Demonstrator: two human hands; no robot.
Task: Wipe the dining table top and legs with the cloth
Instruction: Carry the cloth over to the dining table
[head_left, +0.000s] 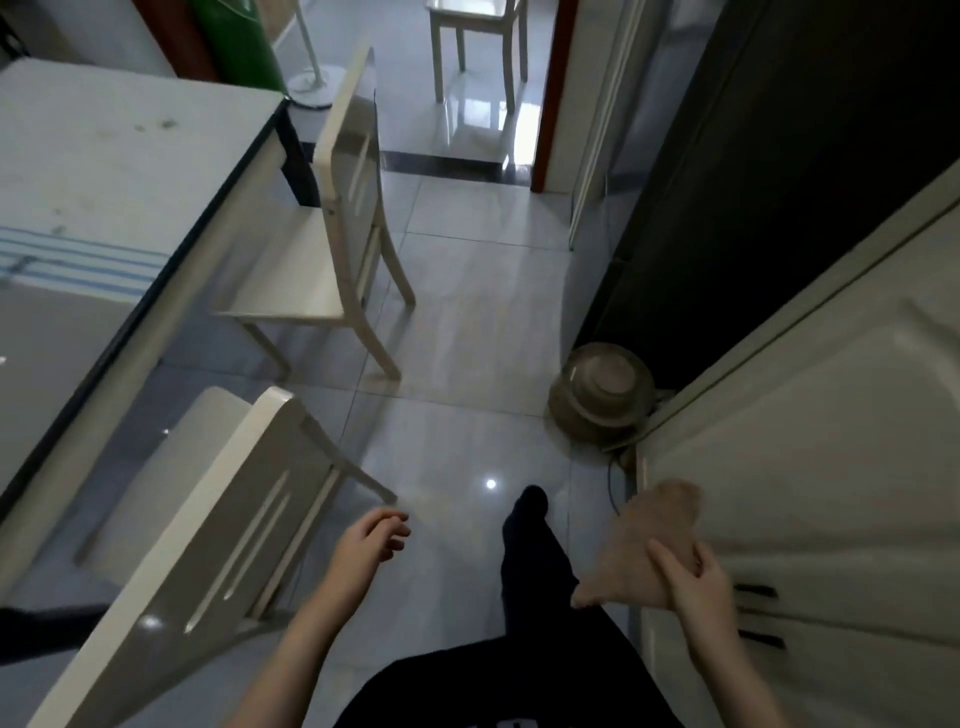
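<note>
The dining table runs along the left side, with a pale top, a dark glass edge and a blue-striped mat on it. One dark table leg shows at the far corner. My right hand grips a crumpled tan cloth at the lower right, well away from the table. My left hand hangs empty over the floor with its fingers loosely curled and apart, just right of the near chair.
Two cream chairs stand along the table's right side. A white cabinet and a dark fridge line the right wall, with a round pot on the floor between. Grey tiled floor runs ahead to a doorway.
</note>
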